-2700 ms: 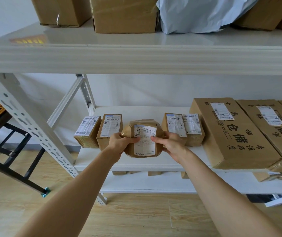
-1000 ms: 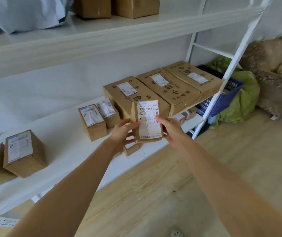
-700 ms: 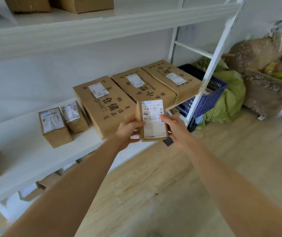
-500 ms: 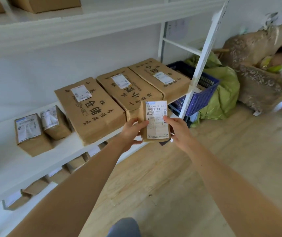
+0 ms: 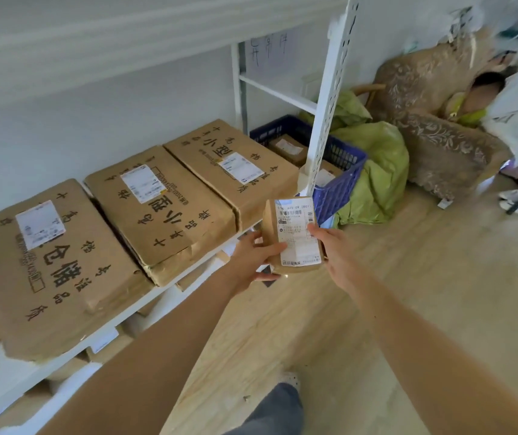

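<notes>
A small brown parcel with a white shipping label is held upright in front of me, off the shelf and above the wooden floor. My left hand grips its left side and underside, thumb lying across the label's lower edge. My right hand holds its right edge, fingers curled behind it. The parcel's back is hidden.
Three large flat cartons lie on the white shelf at left. A white upright post stands just beyond the parcel, with a blue crate, green sacks and a patterned armchair behind. My leg shows below.
I lifted the parcel from between the small boxes on the shelf and carried it rightward along the rack. The view has swung right; the small boxes have left the frame.
</notes>
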